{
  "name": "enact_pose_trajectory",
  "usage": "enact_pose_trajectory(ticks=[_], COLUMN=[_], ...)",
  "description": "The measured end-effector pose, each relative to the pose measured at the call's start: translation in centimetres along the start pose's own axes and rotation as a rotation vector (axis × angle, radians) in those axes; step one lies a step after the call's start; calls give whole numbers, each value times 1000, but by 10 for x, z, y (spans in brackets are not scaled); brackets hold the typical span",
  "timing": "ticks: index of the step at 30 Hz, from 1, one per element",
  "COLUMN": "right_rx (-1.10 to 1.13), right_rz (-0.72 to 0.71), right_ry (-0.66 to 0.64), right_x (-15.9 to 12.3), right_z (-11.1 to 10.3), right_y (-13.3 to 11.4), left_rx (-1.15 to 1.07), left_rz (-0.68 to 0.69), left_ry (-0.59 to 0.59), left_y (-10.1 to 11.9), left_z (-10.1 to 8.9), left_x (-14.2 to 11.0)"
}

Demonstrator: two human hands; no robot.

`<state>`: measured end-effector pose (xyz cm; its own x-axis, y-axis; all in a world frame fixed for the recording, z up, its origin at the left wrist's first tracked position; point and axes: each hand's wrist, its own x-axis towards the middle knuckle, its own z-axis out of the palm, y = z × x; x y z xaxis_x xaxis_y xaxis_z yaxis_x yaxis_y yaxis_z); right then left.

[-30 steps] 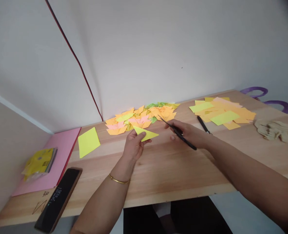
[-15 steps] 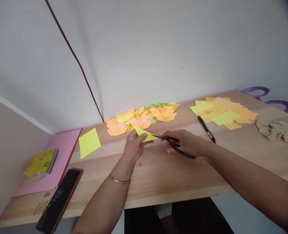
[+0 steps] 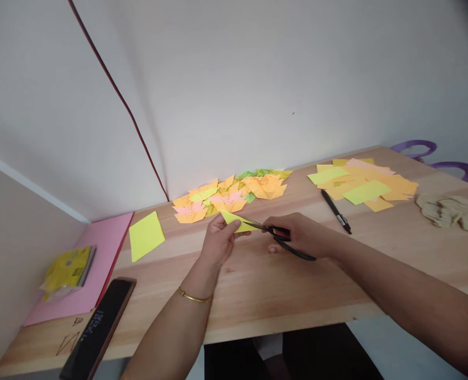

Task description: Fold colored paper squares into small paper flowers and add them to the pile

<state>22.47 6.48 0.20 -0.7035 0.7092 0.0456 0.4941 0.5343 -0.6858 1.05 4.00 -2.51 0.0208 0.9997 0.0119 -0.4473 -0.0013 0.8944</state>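
Note:
Pinched between the thumb and fingers of my left hand (image 3: 218, 238) is a folded piece of yellow paper (image 3: 230, 218), shaped like a triangle. My right hand (image 3: 299, 232) grips black-handled scissors (image 3: 293, 249) by the loops. Their blades lie across the right part of the yellow paper. Beyond my hands, against the wall, lies a pile of folded paper shapes (image 3: 265, 186) in orange, pink, yellow and green, several with small dots drawn on them.
To the left are a yellow paper stack (image 3: 146, 236), a pink sheet (image 3: 99, 253) with a yellow packet (image 3: 69, 269), and a phone (image 3: 101, 327). A black pen (image 3: 336, 212), loose paper sheets (image 3: 366, 191) and a crumpled beige cloth (image 3: 449, 211) lie to the right. Purple handles (image 3: 455, 170) show beyond the edge.
The scissor blades have moved left, further over the yellow paper, with my right hand close behind. My left hand still pinches the paper. The view has shifted slightly.

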Motion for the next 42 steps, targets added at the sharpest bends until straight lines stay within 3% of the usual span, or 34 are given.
enact_pose_trajectory(ticks=[26, 42], right_rx=[-145, 38], right_rz=[40, 19], right_ry=[51, -19], right_x=[3, 4], right_z=[4, 7], right_y=[6, 3], left_rx=[17, 17], left_rz=[-2, -19], left_ry=[18, -14], left_y=[0, 1], left_z=[0, 1], left_x=[0, -2])
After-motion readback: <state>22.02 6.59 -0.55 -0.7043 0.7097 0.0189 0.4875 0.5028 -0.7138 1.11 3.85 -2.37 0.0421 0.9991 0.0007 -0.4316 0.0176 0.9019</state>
